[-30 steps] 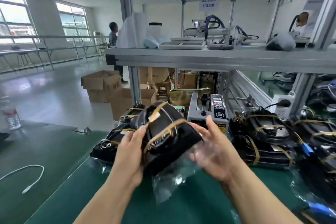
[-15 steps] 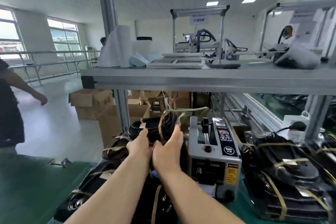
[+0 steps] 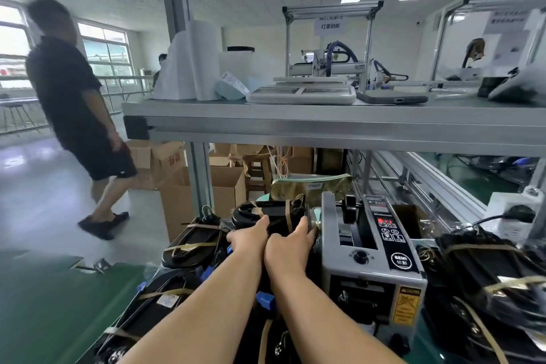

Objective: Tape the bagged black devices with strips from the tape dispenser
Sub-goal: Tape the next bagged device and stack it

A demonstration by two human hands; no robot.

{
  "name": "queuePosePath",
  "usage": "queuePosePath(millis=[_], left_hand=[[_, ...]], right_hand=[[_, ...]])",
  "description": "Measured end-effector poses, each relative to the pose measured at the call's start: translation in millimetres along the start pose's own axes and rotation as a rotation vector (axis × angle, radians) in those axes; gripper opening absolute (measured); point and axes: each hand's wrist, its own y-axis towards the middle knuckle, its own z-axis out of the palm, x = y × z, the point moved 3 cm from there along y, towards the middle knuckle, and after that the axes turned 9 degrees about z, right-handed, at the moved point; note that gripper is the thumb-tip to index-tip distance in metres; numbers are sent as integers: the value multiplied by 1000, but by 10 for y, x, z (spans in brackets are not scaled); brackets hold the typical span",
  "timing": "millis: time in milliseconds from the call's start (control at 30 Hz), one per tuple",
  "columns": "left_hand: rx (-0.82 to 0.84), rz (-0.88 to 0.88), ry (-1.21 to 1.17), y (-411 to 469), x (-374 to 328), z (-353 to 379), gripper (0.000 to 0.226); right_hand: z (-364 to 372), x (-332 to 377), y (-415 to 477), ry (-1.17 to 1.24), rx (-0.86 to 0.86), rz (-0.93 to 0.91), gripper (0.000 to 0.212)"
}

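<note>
Both hands are stretched out to a bagged black device (image 3: pixel 267 213) that sits on top of the pile (image 3: pixel 189 241) just left of the tape dispenser (image 3: pixel 369 248). The device already has tan tape bands across it. By my reading, this is the step of putting a finished piece down, not taping one.

The left hand (image 3: pixel 249 238) lies on the device with its fingers close together. I cannot tell if the tips hook over the far side, because the hand's own back hides them. The right hand (image 3: pixel 291 245) has its fingers bent round the device's right end, almost against the dispenser's side.

Next, I judge, both hands should let go so that the device stays put on the uneven pile. Then comes a fresh bagged piece, and a strip drawn from the dispenser's front mouth (no strip can be seen sticking out there at this angle).

A round black badge on the dispenser reads "SEMI" above two Chinese characters, probably 切割. A yellow warning sticker (image 3: pixel 406 304) sits lower on it, its print too small to read. A hanging sign (image 3: pixel 330 26) seems to read 灯罩组装, and a cardboard box (image 3: pixel 172 156) bears red characters too blurred to make out.
</note>
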Motion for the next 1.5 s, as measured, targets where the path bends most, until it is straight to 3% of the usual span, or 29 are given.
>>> queuePosePath(millis=[200, 400, 533, 600, 700, 800, 933, 1067, 1167, 1300, 1500], left_hand=[[161, 41, 6, 71, -32, 8, 62], [253, 29, -287, -365, -50, -173, 41], [229, 123, -328, -1145, 55, -449, 23], [276, 251, -324, -1655, 121, -571, 13], [428, 475, -239, -2394, 282, -619, 18], [538, 407, -226, -2889, 580, -436, 21], [663, 408, -33, -3388, 977, -82, 15], [780, 534, 264, -3653, 1319, 243, 10], [800, 738, 546, -3741, 1456, 487, 29], [754, 959, 907, -3741, 1498, 783, 51], [936, 901, 1191, -3701, 1602, 1052, 61]], right_hand=[[-41, 117, -87, 48, 18, 103, 79], [-222, 99, -485, 98, 94, 74, 79], [-512, 28, -941, 143, 235, 69, 56], [-796, -9, -1220, 121, 289, -17, 36], [-1383, -115, -1620, -35, 249, -205, 30], [-2046, -276, -1987, -157, 184, -298, 30], [-2893, -602, -2325, -344, 4, -331, 32], [-3550, -1017, -2590, -457, -223, -336, 35], [-3788, -1334, -2634, -702, -351, -344, 42], [-3765, -1679, -2562, -938, -359, -242, 59], [-3686, -1929, -2508, -1073, -407, -299, 76]])
